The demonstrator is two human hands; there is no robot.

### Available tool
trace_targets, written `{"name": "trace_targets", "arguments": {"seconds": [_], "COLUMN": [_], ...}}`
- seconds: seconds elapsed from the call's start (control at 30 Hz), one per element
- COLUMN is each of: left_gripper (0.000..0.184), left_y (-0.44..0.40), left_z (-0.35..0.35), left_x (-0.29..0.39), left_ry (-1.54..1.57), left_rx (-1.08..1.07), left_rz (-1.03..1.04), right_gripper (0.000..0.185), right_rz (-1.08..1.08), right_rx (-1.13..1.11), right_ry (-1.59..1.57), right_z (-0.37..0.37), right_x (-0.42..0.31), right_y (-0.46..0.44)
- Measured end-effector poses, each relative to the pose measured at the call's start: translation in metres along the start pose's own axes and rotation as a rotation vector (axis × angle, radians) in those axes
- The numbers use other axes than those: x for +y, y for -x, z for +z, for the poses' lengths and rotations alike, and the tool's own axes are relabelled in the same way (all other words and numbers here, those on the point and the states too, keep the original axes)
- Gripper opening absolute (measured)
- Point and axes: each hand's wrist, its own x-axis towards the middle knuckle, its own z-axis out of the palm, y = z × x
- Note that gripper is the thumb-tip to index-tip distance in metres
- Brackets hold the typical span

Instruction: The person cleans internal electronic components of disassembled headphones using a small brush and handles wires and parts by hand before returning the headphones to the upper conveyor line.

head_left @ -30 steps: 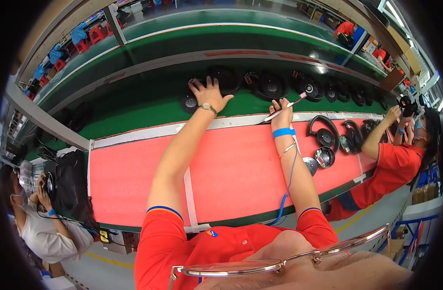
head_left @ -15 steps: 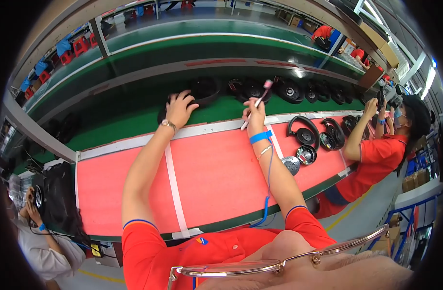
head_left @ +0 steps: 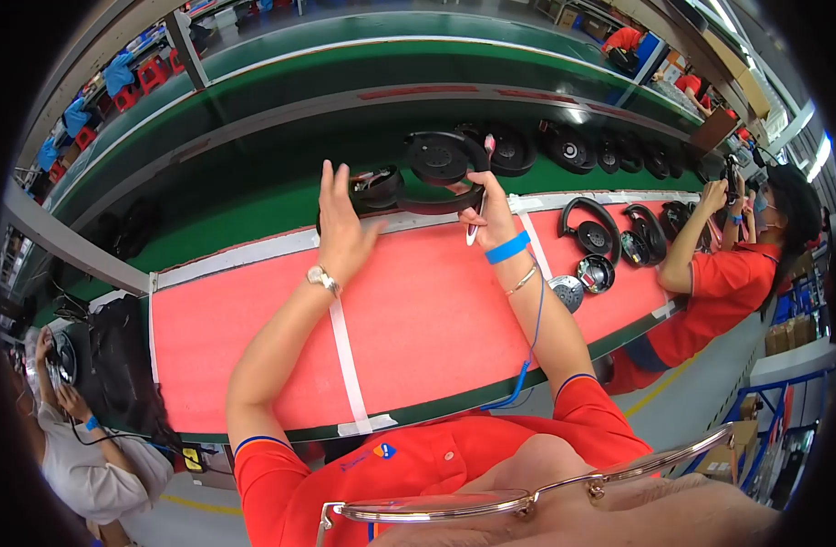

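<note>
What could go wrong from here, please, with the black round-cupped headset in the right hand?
The slim white-handled, pink-tipped tool shares the right hand with the headset, so it might slip or scrape. The open black ear cup beside the left hand shows bare inner parts that fingers could catch. The blue cord trailing from the blue wristband might snag.

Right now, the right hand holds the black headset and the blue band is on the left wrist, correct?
Not quite: the head view shows the blue band on the wrist of the right hand. That hand does hold the black headset.
</note>
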Motion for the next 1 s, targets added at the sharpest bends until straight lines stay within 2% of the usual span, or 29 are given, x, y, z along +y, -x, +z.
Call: {"name": "trace_targets", "arguments": {"seconds": [0.03,0.07,0.1,0.17,0.2,0.23,0.3,0.37,0.43,0.5,0.53,0.57,0.63,0.7,0.77,0.8,0.9,0.97,1.0], "left_gripper": [0.099,0.082,0.082,0.058,0.038,0.038,0.036,0.034,0.034,0.034,0.034,0.035,0.039,0.04,0.039,0.039,0.043,0.047,0.048], "left_y": [0.0,-0.001,-0.001,0.0,0.001,0.002,0.006,0.014,0.028,0.049,0.06,0.07,0.088,0.105,0.117,0.122,0.137,0.148,0.152], "left_z": [0.004,0.005,0.008,0.007,0.006,-0.002,-0.019,-0.042,-0.064,-0.079,-0.087,-0.092,-0.098,-0.1,-0.102,-0.102,-0.104,-0.104,-0.104], "left_x": [-0.016,-0.034,-0.051,-0.081,-0.082,-0.078,-0.066,-0.044,-0.027,-0.01,0.003,0.016,0.039,0.056,0.069,0.074,0.081,0.081,0.082], "left_ry": [-0.029,0.135,0.121,-0.097,-0.039,-0.053,-0.05,-0.054,0.056,0.104,0.07,0.035,0.036,0.034,-0.079,-0.099,-0.198,-0.219,-0.267], "left_rx": [-0.004,-0.16,-0.155,-0.406,-0.338,-0.328,-0.244,-0.229,-0.33,-0.384,-0.38,-0.375,-0.432,-0.462,-0.417,-0.402,-0.411,-0.44,-0.458], "left_rz": [-0.089,-0.308,-0.324,-0.181,-0.143,-0.161,-0.177,-0.211,-0.26,-0.306,-0.252,-0.197,-0.195,-0.206,-0.044,-0.032,0.026,0.058,0.101], "right_gripper": [0.015,0.017,0.022,0.027,0.027,0.028,0.028,0.028,0.024,0.021,0.023,0.023,0.027,0.033,0.039,0.039,0.048,0.045,0.04], "right_rz": [0.008,-0.009,-0.021,0.005,0.014,0.021,0.052,0.08,0.16,0.255,0.305,0.328,0.246,0.228,-0.041,-0.035,-0.142,-0.045,-0.194], "right_rx": [0.001,-0.054,-0.116,-0.169,-0.215,-0.26,-0.184,-0.244,-0.315,-0.277,-0.391,-0.404,-0.221,-0.192,-0.157,-0.165,-0.244,-0.218,-0.129], "right_ry": [0.0,0.029,0.058,0.109,0.134,0.16,0.169,0.237,0.269,0.343,0.378,0.377,0.826,0.949,1.441,1.443,1.858,1.931,1.904], "right_z": [0.0,0.002,0.005,0.006,0.003,0.004,0.004,-0.014,-0.002,0.011,0.019,0.02,0.024,0.029,0.025,0.022,0.018,0.032,0.032], "right_x": [0.001,0.002,0.004,0.005,0.003,0.002,-0.001,0.0,-0.004,0.0,0.001,0.007,0.017,0.024,0.029,0.029,0.021,0.013,0.013], "right_y": [0.002,0.004,0.005,0.007,0.007,0.008,0.011,0.002,0.011,0.02,0.023,0.022,0.023,0.033,0.038,0.044,0.068,0.091,0.101]}}
